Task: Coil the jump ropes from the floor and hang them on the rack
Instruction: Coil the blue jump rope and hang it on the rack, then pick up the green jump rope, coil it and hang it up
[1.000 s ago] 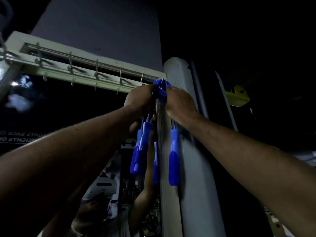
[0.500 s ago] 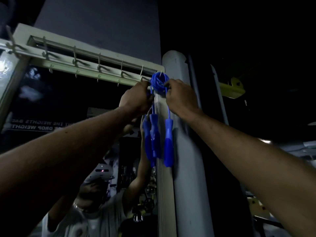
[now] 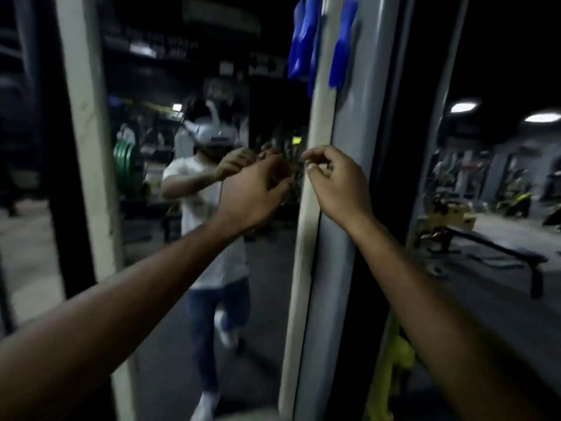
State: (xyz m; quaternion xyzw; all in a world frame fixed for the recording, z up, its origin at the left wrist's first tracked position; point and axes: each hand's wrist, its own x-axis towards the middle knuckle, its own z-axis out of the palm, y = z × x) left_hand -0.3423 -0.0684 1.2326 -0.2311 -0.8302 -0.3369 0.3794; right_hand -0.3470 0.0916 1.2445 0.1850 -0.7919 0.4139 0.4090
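Observation:
Blue jump-rope handles (image 3: 341, 44) hang down from the top edge of the view, against the grey pillar (image 3: 355, 153); more blue handles (image 3: 303, 38) dangle just left of them. The hooks and the coil are out of sight above. My left hand (image 3: 255, 192) and my right hand (image 3: 337, 180) float well below the handles, in front of the mirror's edge. Both hold nothing, with loosely curled, separated fingers.
A tall mirror (image 3: 188, 299) with a cream frame (image 3: 309, 208) fills the left; it reflects me and green weight plates (image 3: 127, 168). A dark weight bench (image 3: 498, 256) and yellow equipment (image 3: 449, 217) stand at the right. Something yellow (image 3: 391, 360) leans at the pillar's foot.
Both hands have let go of the blue ropes and dropped well below them. My view has tilted down, so the hook rack has left the frame.

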